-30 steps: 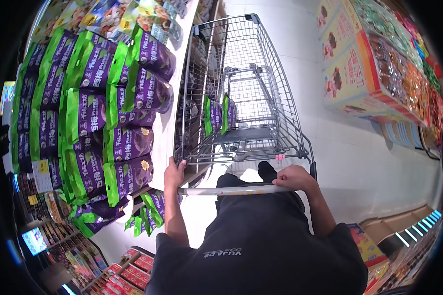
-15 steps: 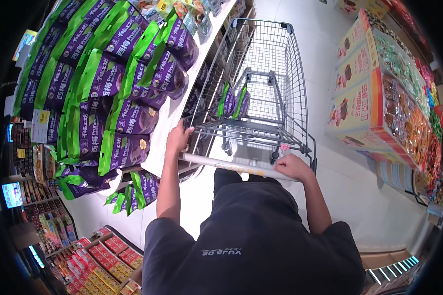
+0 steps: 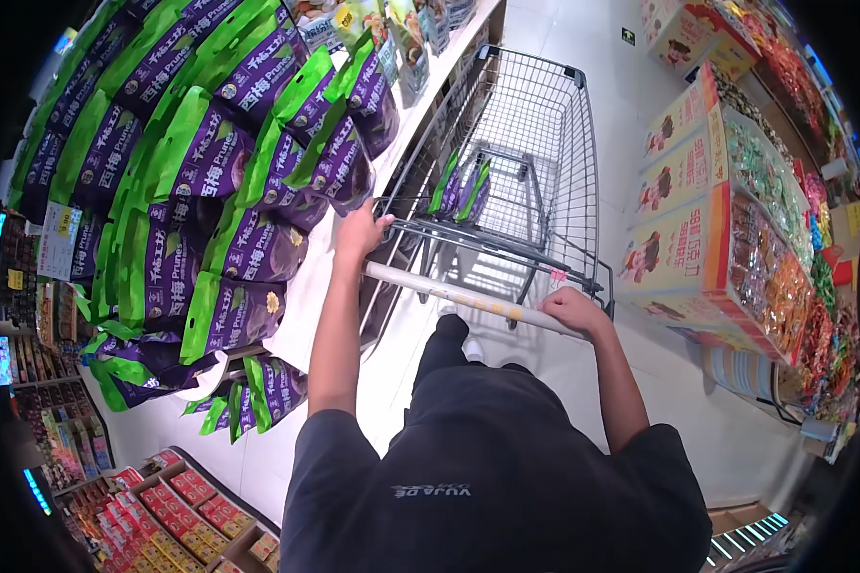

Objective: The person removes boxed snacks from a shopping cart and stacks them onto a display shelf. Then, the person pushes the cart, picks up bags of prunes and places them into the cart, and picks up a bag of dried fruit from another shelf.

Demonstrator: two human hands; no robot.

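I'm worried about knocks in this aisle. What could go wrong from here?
The left hand, near the shelf, might get pinched if the cart veers that way. The prune bags, stacked up to near the shelf's edge, might fall if brushed.

The head camera looks from the wearer's head, forward and steeply down; the dark shirt [image 3: 506, 458] lies nearest and fills the lower middle; the left hand [image 3: 360, 231] and right hand [image 3: 573, 310] sit farther off, near mid-frame; the cart [image 3: 577, 172] stretches ahead toward the top; the wide lens, its round edge fading to black, takes in purple packs [image 3: 201, 158] at left and display boxes [image 3: 674, 244] at right.
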